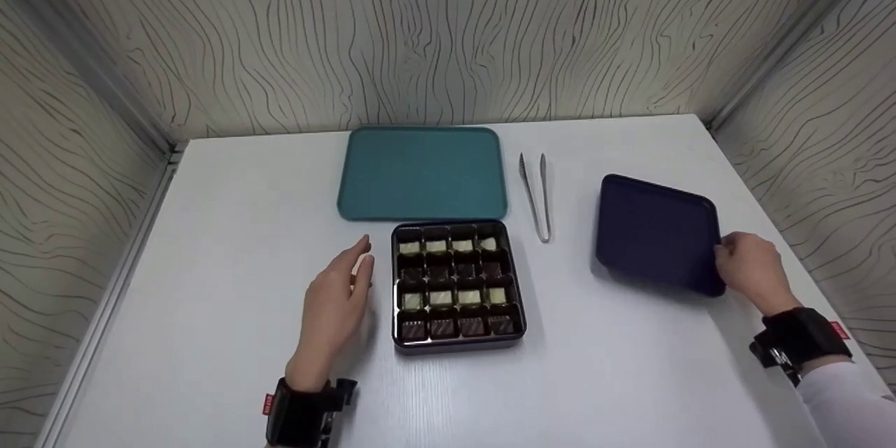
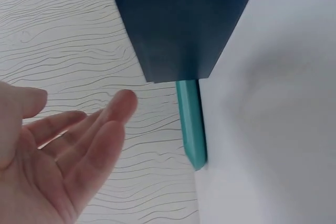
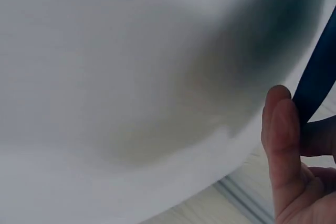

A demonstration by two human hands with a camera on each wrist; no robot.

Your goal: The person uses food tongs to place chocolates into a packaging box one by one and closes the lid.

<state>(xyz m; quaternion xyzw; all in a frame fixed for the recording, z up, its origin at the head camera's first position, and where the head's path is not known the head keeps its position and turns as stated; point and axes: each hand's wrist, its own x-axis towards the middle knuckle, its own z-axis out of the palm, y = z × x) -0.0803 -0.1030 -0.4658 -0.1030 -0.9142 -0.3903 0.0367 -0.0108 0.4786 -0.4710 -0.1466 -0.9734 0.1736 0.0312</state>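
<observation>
My right hand (image 1: 756,269) pinches the right edge of a dark blue box lid (image 1: 658,234) between thumb and fingers. The lid is tilted at the right side of the table, with a shadow below it; in the right wrist view only a strip of its edge (image 3: 319,69) shows. A dark square box of chocolates (image 1: 460,346) sits at the middle, divided into small compartments with rows of pale and dark chocolates. Just left of it, apart from it, is my left hand (image 1: 334,301), fingers relaxed and holding nothing.
A teal tray (image 1: 423,171) lies flat behind the chocolate box. Metal tongs (image 1: 545,236) rest to the right of the tray, their tips spread apart and pointing at the back wall (image 1: 420,35). Patterned panels enclose the white table (image 1: 224,266) at the back and both sides.
</observation>
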